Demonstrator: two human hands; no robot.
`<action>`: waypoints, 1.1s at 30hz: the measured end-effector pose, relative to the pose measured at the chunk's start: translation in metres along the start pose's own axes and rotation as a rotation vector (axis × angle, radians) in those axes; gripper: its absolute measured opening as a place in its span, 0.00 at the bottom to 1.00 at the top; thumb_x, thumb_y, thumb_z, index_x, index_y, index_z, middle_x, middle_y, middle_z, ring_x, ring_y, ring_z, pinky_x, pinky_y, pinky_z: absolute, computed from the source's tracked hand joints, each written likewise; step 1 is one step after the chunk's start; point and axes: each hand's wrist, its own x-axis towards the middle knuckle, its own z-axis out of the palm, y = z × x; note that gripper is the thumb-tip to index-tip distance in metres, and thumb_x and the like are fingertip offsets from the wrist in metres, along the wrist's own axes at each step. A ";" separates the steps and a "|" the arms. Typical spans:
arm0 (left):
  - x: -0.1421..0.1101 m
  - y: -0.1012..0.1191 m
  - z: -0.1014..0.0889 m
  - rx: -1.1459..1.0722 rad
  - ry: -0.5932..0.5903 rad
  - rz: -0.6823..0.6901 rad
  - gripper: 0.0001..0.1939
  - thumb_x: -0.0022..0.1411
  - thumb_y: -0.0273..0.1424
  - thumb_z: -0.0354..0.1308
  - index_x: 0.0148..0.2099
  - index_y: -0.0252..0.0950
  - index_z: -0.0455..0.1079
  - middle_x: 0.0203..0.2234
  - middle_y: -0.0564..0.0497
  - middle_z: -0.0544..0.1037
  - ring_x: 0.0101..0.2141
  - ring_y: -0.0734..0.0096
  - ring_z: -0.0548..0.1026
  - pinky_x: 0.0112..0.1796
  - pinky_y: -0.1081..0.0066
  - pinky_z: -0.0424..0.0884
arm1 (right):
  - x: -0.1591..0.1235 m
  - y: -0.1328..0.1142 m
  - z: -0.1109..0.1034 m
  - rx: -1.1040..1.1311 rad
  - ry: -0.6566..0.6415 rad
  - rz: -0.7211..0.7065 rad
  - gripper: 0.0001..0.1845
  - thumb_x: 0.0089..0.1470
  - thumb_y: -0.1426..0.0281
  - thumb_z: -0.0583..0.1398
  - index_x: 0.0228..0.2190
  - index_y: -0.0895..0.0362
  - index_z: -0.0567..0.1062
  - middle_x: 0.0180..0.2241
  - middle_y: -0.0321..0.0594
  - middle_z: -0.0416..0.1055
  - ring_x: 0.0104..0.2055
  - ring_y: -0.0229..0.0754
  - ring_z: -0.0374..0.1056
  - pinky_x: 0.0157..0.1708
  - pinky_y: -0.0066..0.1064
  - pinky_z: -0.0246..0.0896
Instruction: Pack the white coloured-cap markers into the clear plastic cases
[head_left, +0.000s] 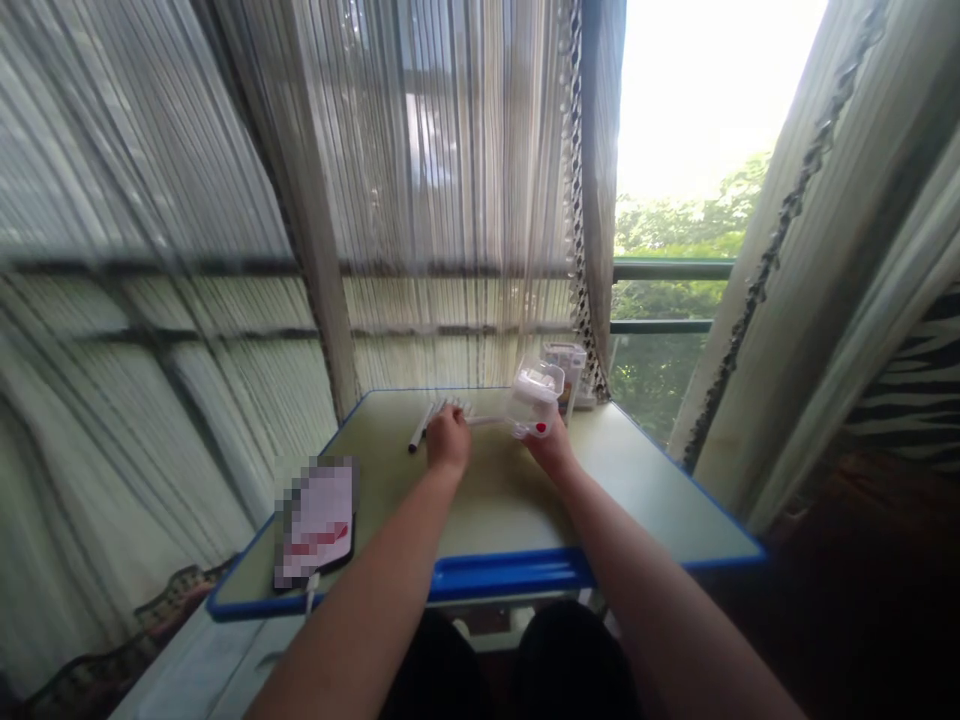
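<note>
My right hand (553, 448) is closed around a clear plastic container (529, 405), which is tilted and has a red spot low on its side. Whitish contents or folds show in its upper part. The fingers of my left hand (448, 442) are bent shut on a slim white marker (486, 420), whose barrel points right toward the container. Beside and behind that hand lie several white markers (420, 430) with dark ends, partly hidden by the fingers.
The pale tabletop (495, 500) has a blue edge. A phone (319, 520) with a white cable (311, 592) lies at its left. A clear box (574, 370) stands at the back, behind the container. Curtains (450, 200) hang beyond the table, beside a window with railings.
</note>
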 end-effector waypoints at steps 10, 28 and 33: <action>-0.002 0.006 -0.008 -0.516 0.470 0.283 0.08 0.61 0.28 0.46 0.38 0.34 0.66 0.29 0.50 0.72 0.24 0.76 0.71 0.29 0.74 0.70 | 0.003 0.009 0.003 0.075 0.016 0.005 0.24 0.37 0.70 0.63 0.41 0.57 0.68 0.40 0.45 0.73 0.38 0.44 0.69 0.43 0.41 0.66; -0.016 0.013 -0.026 -0.203 0.534 0.784 0.03 0.58 0.24 0.45 0.34 0.37 0.57 0.28 0.49 0.65 0.30 0.69 0.67 0.32 0.69 0.68 | 0.001 0.014 0.002 -0.120 0.039 -0.008 0.22 0.35 0.72 0.63 0.38 0.56 0.68 0.37 0.44 0.71 0.38 0.47 0.68 0.43 0.42 0.65; -0.020 0.018 -0.016 -0.066 0.447 0.901 0.05 0.58 0.24 0.48 0.37 0.37 0.58 0.30 0.48 0.67 0.32 0.69 0.70 0.32 0.70 0.70 | 0.001 0.016 0.001 -0.175 0.015 -0.047 0.21 0.36 0.72 0.63 0.37 0.55 0.68 0.37 0.44 0.70 0.37 0.47 0.68 0.41 0.42 0.66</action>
